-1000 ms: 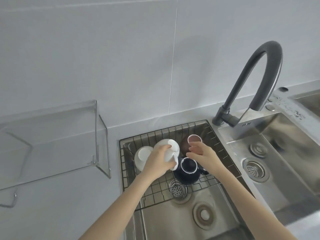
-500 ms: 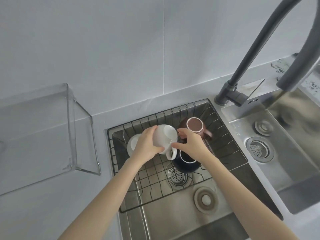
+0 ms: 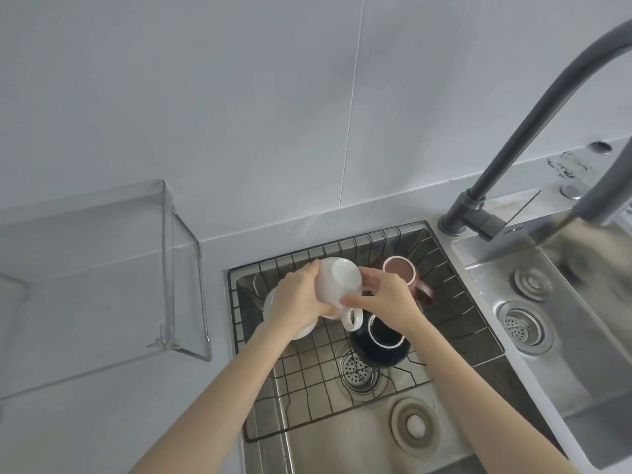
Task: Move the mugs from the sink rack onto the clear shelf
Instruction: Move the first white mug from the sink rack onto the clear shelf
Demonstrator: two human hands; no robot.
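Two hands hold one white mug point(image 3: 337, 283) above the wire sink rack point(image 3: 455, 304). The left hand point(image 3: 297, 297) wraps the mug's left side, fingers curled over its upper edge and thumb beneath; its grip is closed on the mug body. The right hand point(image 3: 386, 299) presses against the mug's right side, thumb across the lower wall just above the handle and fingertips on the base rim; its grip is likewise closed on the same mug. Both forearms extend upward from the lower frame edge and converge over the rack. The mug is tilted, base facing the camera, handle hanging downward.

Rack contents: a second white mug point(image 3: 273, 309), mostly hidden under the left hand; a dark blue mug point(image 3: 379, 347) with a white rim, upright, directly below the right wrist; a brown mug point(image 3: 403, 273) at the rear, mouth open upward, handle pointing right. The rack sits inside the steel sink point(image 3: 359, 449).

The clear shelf point(image 3: 102, 268) stands on the tabletop point(image 3: 113, 422) left of the sink, well apart from the held mug. A dark faucet point(image 3: 533, 124) arches over the right side.
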